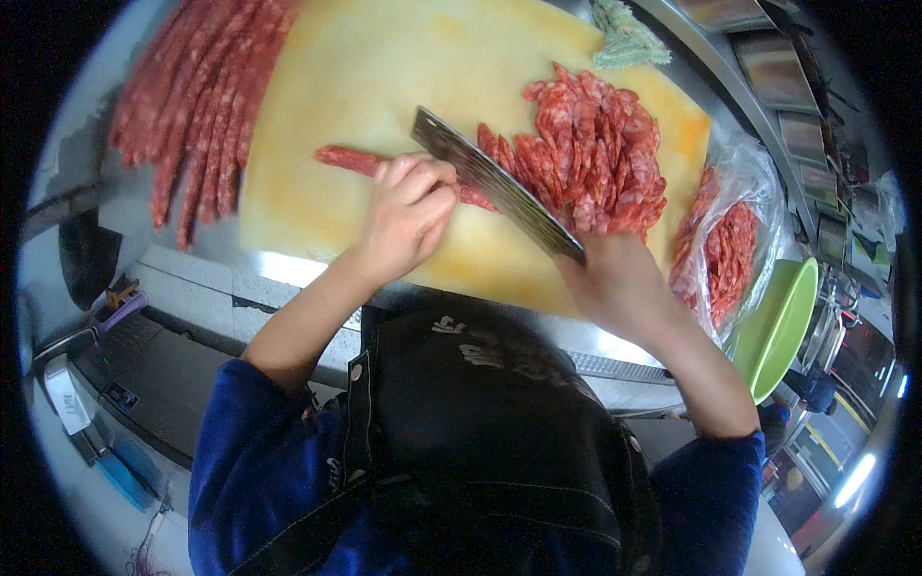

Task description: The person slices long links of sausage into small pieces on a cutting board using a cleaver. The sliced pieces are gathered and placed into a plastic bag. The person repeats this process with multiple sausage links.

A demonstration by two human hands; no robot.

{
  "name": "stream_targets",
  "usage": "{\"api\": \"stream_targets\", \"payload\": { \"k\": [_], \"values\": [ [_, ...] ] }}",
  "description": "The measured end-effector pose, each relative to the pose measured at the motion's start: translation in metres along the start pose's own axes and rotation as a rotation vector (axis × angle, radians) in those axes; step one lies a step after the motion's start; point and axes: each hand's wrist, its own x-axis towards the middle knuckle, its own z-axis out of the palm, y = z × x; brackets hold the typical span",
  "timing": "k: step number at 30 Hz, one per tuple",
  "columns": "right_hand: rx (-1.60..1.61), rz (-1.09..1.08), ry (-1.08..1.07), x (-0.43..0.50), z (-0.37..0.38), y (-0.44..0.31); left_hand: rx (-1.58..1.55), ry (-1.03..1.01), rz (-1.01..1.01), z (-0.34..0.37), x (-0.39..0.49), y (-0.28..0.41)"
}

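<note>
My left hand presses down on a red cured sausage lying on a large yellowed cutting board. In my right hand is the handle end of a cleaver, whose blade stands across the sausage just right of my left fingers. Its handle is hidden in my fist. A heap of thin slanted sausage slices lies right of the blade. Many whole sausages lie side by side at the board's left edge, some reaching past it.
Right of the board stands a clear plastic bag filled with sausage slices, beside a green plastic basin. A crumpled greenish cloth lies at the board's far right edge. Metal containers line the upper right. A person is far off at right.
</note>
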Motion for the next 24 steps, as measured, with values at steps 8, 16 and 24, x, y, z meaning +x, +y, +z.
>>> {"api": "stream_targets", "payload": {
  "k": [8,16,24],
  "values": [
    [0.155,-0.15,0.139,0.069,0.018,-0.022,0.02,-0.02,-0.005,-0.001,0.002,0.001],
    [0.051,0.047,-0.065,0.01,-0.001,-0.007,-0.007,0.002,-0.01,0.001,-0.002,-0.001],
    [0.121,-0.071,0.015,0.08,0.013,-0.029,-0.036,-0.017,-0.013,-0.003,0.001,0.001]
  ]
}}
